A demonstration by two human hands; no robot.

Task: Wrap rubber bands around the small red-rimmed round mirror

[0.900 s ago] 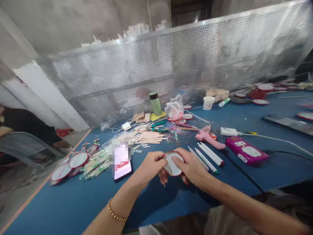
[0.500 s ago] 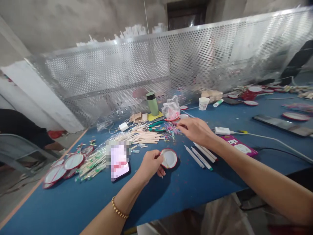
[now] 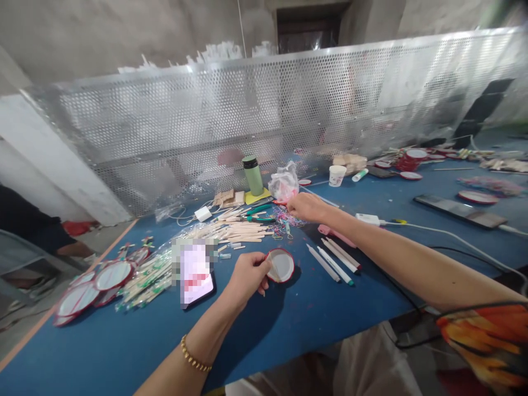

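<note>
Left hand point(image 3: 250, 275): grips a red-rimmed disc point(image 3: 282, 265) by its left edge, thumb on the upper face; disc sits near the middle of the scene, held over the near part of the blue counter point(image 3: 157, 341), pale face up. Beaded bracelet point(image 3: 193, 357) on the left wrist. Right hand point(image 3: 308, 207): arm extended to the far side, fingers drawn together beside the loose coloured bands point(image 3: 284, 223) and just near of a clear plastic bag point(image 3: 284, 184) with pinkish contents; fingertips partly hidden, cannot tell whether anything is held. Left of the bands: loose wooden sticks point(image 3: 247, 232); farther left, green-ended sticks in clear wrap point(image 3: 144, 278), then a pile of larger red-rimmed discs point(image 3: 113, 275) by the left edge of the counter. A lit phone point(image 3: 197, 272), screen blurred, lies left of the left hand. Right of the held disc: a group of markers point(image 3: 330, 264), with a pink tool point(image 3: 336, 235) just beyond, partly covered by the right forearm. Far side: green bottle point(image 3: 253, 176) with dark lid, upright on something yellow; white paper cup point(image 3: 337, 176) farther right, upright. Perforated metal panel point(image 3: 206, 121) stands along the far edge.
</note>
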